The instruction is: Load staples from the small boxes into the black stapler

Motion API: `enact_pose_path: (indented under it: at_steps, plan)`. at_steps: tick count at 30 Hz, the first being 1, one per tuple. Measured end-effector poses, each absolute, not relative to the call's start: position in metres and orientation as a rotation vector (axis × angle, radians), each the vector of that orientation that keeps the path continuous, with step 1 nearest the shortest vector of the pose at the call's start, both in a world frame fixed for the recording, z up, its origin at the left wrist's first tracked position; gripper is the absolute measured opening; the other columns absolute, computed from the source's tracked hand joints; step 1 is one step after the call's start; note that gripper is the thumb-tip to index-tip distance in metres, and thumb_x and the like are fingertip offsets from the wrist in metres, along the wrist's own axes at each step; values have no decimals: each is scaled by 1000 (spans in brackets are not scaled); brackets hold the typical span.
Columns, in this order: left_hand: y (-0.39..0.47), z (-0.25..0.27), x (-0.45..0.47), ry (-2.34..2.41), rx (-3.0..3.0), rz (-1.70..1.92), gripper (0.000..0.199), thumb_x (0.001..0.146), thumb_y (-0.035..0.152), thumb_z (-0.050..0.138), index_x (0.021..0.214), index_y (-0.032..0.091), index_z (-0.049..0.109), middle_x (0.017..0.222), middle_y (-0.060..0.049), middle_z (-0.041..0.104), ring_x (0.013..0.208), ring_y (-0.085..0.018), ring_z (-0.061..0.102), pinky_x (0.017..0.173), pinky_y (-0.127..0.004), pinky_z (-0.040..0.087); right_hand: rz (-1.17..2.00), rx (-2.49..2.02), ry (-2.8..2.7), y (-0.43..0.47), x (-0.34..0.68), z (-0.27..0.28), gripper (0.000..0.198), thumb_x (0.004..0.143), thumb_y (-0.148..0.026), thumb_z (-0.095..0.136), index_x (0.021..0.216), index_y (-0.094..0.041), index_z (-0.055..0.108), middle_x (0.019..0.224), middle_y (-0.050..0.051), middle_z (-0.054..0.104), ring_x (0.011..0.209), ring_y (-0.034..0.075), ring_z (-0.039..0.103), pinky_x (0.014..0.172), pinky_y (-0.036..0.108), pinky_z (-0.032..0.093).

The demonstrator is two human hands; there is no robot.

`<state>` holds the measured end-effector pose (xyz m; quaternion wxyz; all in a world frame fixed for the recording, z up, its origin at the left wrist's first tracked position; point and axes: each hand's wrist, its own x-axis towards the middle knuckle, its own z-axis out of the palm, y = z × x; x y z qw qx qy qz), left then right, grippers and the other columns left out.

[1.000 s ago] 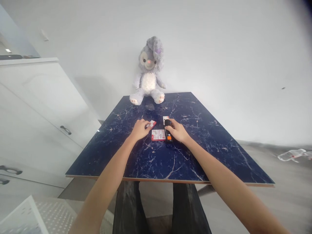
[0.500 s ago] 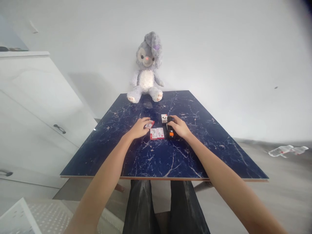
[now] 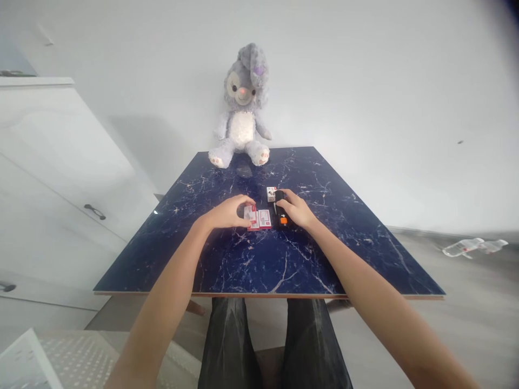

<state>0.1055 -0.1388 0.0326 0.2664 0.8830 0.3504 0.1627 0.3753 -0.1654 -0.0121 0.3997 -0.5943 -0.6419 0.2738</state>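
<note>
My left hand [image 3: 232,212] grips a small red-and-white box [image 3: 250,213] between thumb and fingers, at the left part of the boxes. Beneath it, partly covered, another red-and-white box [image 3: 253,227] shows its lower edge. Right beside these a third flat red-and-white box [image 3: 265,219] lies on the table. My right hand [image 3: 297,209] is closed around a black object with an orange patch [image 3: 283,220]; its exact kind is unclear. A small white box with a dark picture [image 3: 271,193] stands just behind that object, close to my right fingertips.
The blue marble-patterned table [image 3: 259,265] has a grey plush rabbit [image 3: 242,116] sitting at its far edge by the wall. A white cabinet [image 3: 48,178] stands to the left. Clear plastic bottles [image 3: 472,247] lie on the floor at the right.
My left hand has moved its red-and-white box right and nearer, over the flat box on the left. My right hand stays on the black object. The whole view has shifted slightly.
</note>
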Motion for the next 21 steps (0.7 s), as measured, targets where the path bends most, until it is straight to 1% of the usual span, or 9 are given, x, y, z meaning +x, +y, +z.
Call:
enact_pose_path:
  at_steps: [2, 4, 8, 11, 14, 16, 21]
  plan:
    - [-146, 33, 114, 925, 2428, 346, 60, 66, 42, 80, 122, 29, 62, 121, -7, 62, 106, -28, 61, 86, -37, 49, 689, -1500, -1626, -165, 375, -12, 44, 83, -39, 54, 125, -25, 60, 90, 1, 70, 83, 21, 63, 79, 34, 47]
    - [-150, 33, 120, 934, 2439, 295, 61, 64, 40, 81, 121, 29, 62, 117, -7, 63, 101, -28, 62, 81, -36, 49, 682, -1500, -1631, -165, 375, -11, 43, 83, -39, 54, 124, -25, 60, 90, 1, 70, 83, 21, 63, 79, 33, 46]
    - [-150, 33, 122, 963, 2370, 314, 56, 67, 37, 79, 120, 28, 61, 112, -5, 67, 90, -24, 65, 73, -34, 48, 687, -1511, -1634, -166, 374, -11, 44, 83, -39, 53, 124, -26, 61, 91, 1, 70, 83, 21, 63, 78, 33, 46]
    - [-149, 32, 124, 984, 2354, 478, 54, 70, 37, 78, 119, 27, 58, 111, -4, 68, 90, -23, 65, 77, -35, 48, 698, -1503, -1650, -167, 373, -9, 45, 84, -39, 54, 126, -26, 60, 92, 1, 71, 83, 21, 63, 78, 32, 46]
    - [-150, 27, 130, 976, 2332, 596, 59, 70, 37, 79, 122, 26, 54, 114, -5, 67, 94, -24, 64, 82, -36, 48, 666, -1515, -1686, -169, 371, -7, 45, 84, -39, 55, 126, -24, 61, 90, 1, 71, 82, 20, 63, 77, 32, 45]
    - [-151, 23, 136, 986, 2323, 593, 59, 69, 38, 81, 120, 26, 54, 113, -6, 67, 96, -25, 64, 83, -37, 48, 634, -1529, -1714, -170, 370, -5, 46, 83, -41, 57, 125, -23, 62, 89, 2, 71, 80, 20, 62, 75, 31, 44]
    - [-156, 18, 144, 978, 2340, 527, 52, 68, 41, 82, 109, 23, 56, 111, -8, 66, 100, -28, 63, 83, -38, 48, 608, -1520, -1762, -172, 371, -1, 47, 84, -43, 61, 127, -23, 62, 90, 2, 71, 80, 19, 63, 75, 31, 44]
